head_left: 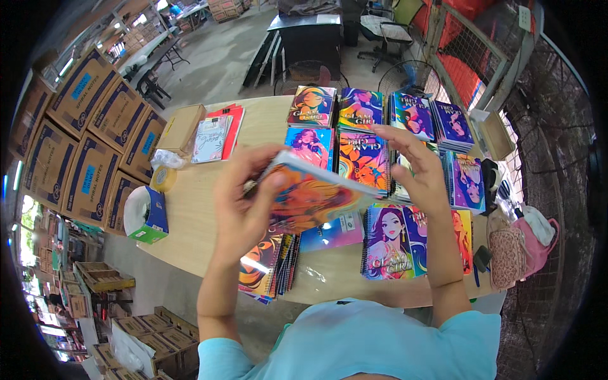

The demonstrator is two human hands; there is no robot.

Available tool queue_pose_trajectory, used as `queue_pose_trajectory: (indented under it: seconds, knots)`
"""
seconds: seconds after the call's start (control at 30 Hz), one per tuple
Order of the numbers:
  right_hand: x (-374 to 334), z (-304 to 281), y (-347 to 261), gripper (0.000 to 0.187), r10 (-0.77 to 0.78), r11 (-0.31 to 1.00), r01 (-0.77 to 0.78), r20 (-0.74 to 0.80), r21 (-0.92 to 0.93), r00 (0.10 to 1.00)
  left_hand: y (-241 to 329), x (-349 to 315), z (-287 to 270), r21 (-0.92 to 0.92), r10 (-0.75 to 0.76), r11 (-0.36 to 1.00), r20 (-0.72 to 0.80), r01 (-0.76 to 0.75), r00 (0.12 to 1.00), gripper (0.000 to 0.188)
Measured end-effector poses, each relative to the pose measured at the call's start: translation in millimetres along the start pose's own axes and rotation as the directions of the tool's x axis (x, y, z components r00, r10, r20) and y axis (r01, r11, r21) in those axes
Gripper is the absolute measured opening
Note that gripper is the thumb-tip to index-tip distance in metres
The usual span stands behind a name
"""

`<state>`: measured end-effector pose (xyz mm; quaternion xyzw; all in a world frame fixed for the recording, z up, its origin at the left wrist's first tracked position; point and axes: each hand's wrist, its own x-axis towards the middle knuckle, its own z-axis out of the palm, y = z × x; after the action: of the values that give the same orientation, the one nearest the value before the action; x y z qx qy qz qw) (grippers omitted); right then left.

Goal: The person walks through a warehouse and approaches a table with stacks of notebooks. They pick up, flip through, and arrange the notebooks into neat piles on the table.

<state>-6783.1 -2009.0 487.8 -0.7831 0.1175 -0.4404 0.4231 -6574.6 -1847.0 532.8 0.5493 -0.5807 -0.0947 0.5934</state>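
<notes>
My left hand [246, 199] grips a spiral notebook [316, 196] with an orange, colourful cover by its left end, thumb on the cover. The notebook is tilted above the table, and whether it is one or several together I cannot tell. Just past its right end is my right hand [415, 171], fingers spread and apart from it. Below the held notebook lie a stack of spiral notebooks [261, 259] and a pink-and-blue notebook [332, 234]. To the right of these, a purple-covered notebook [387, 244] lies under my right forearm. Rows of notebook stacks [362, 109] stand beyond my hands.
Left on the table [196, 209] are a brown box [182, 130], red and white notebooks [214, 138], a tape roll [165, 178] and a blue-green box [149, 214]. Cartons [88, 171] are piled beyond the left edge. A pink bag [537, 244] sits at the right edge.
</notes>
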Motion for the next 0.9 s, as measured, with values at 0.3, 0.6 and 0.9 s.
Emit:
queue_pose_trajectory:
  seconds: [0.3, 0.6, 0.9]
  knots:
    - [-38, 31, -67, 0.018, 0.061, 0.939, -0.063, -0.015, -0.337, 0.998, -17, -22, 52, -0.428, 0.026, 0.902, 0.163, 0.047, 0.986, 0.024]
    - [-71, 28, -64, 0.016, 0.297, 0.923, -0.293, -0.022, -0.25, 0.955, -13, -45, 61, -0.251, -0.067, 0.962, 0.174, 0.11, 0.982, 0.019]
    - [-84, 32, -63, 0.02, 0.309, 0.893, -0.3, -0.028, -0.337, 0.951, -27, -69, 65, -0.08, 0.041, 0.996, 0.148, -0.03, 0.988, 0.033]
